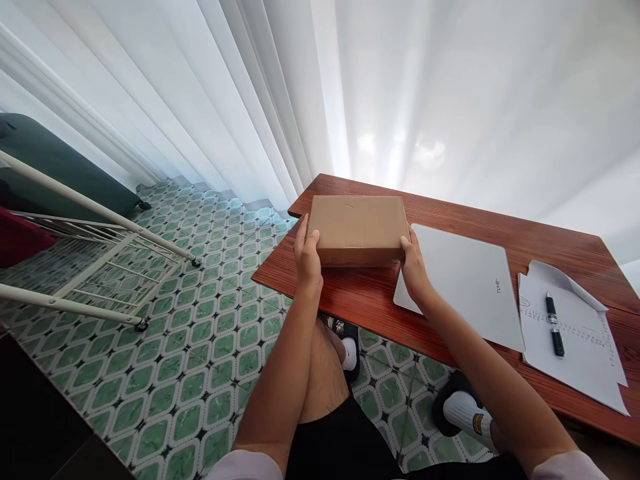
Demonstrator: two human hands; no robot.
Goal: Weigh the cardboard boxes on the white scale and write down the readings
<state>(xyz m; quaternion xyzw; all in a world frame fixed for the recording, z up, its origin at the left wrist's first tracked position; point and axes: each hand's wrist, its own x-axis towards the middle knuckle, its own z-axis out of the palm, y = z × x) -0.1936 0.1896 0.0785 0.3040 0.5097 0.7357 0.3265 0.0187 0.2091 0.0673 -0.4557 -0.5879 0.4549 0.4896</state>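
A closed brown cardboard box (359, 223) is at the left part of the wooden table, gripped between my two hands. My left hand (307, 255) is pressed on its left side, thumb at the near top corner. On the opposite side, my right hand (413, 265) grips the near right corner with the thumb up against it. Whether the box rests on the tabletop or is slightly raised, I cannot tell. Just right of the box lies a flat silver laptop (463, 283), lid down, partly behind my right hand and forearm.
Papers with writing (590, 327) lie at the right of the wooden table (545, 237), a black pen (554, 323) on them. White curtains (390, 87) hang behind. A white wheeled rack (100, 267) and a dark green suitcase (65, 170) stand left on the tiled floor (220, 287).
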